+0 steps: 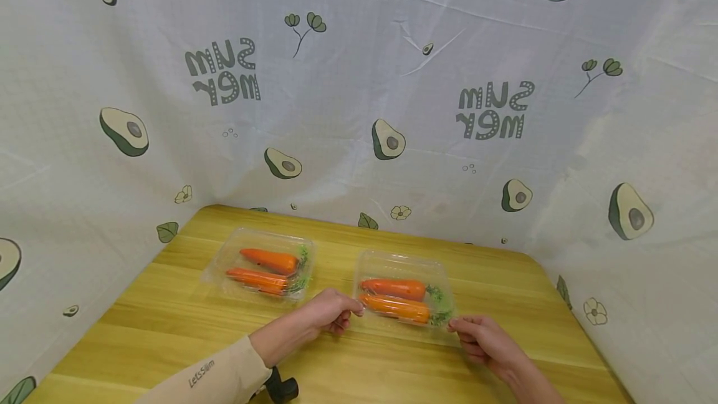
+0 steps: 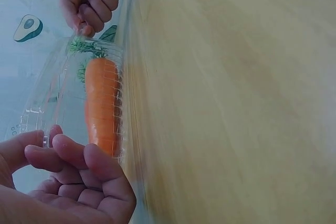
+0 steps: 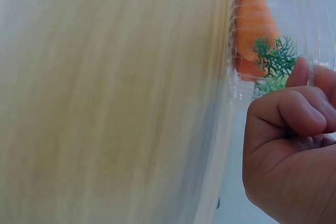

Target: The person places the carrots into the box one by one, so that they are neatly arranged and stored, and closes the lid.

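A clear plastic box (image 1: 404, 259) holds two orange carrots (image 1: 395, 308) with green leafy tops (image 1: 440, 304). My left hand (image 1: 336, 310) pinches the box's near left corner between thumb and fingertip. At the near right corner, the thumb and bent index finger of my right hand (image 1: 482, 338) pinch the rim. In the left wrist view, the box (image 2: 60, 90) spans between both hands, a carrot (image 2: 101, 103) showing through its side. The right wrist view shows the curled fingers of the right hand (image 3: 289, 140) beside the leafy tops (image 3: 275, 56).
Left of this box, a second clear plastic box (image 1: 275, 234) with two carrots (image 1: 269, 260) lies on the wooden table (image 1: 359, 366). A white curtain (image 1: 348, 80) with avocado prints surrounds the table's back and sides. A black device (image 1: 282, 386) sits by the left sleeve.
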Tool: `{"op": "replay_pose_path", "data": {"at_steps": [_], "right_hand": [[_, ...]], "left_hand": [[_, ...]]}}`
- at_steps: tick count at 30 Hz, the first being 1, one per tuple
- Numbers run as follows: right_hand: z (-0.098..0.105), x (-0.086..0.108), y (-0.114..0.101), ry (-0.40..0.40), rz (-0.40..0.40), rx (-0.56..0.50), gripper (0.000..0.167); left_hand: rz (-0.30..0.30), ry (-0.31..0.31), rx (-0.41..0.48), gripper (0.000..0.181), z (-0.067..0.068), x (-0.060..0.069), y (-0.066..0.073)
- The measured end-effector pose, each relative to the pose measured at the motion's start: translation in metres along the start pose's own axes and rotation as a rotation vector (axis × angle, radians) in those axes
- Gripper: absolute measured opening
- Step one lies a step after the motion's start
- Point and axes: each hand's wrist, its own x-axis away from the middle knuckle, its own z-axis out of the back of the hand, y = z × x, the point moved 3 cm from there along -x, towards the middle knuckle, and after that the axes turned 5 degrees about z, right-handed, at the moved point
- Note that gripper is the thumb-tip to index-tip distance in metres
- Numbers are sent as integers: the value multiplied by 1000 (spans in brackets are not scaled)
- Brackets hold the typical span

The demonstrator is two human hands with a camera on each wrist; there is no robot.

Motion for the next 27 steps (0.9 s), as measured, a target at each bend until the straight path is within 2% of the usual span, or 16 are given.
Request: {"op": "replay_pose_path", "data": {"at_steps": [7, 18, 27], "right_hand": [[1, -1, 2, -4, -9, -26, 24], [0, -1, 4, 24, -22, -35, 27], [1, -2, 5, 25, -25, -34, 27]], "left_hand": [[-3, 5, 7, 27, -2, 0, -1], [10, -21, 45, 20, -1, 0, -2], [-12, -13, 38, 24, 0, 0, -3]]}}
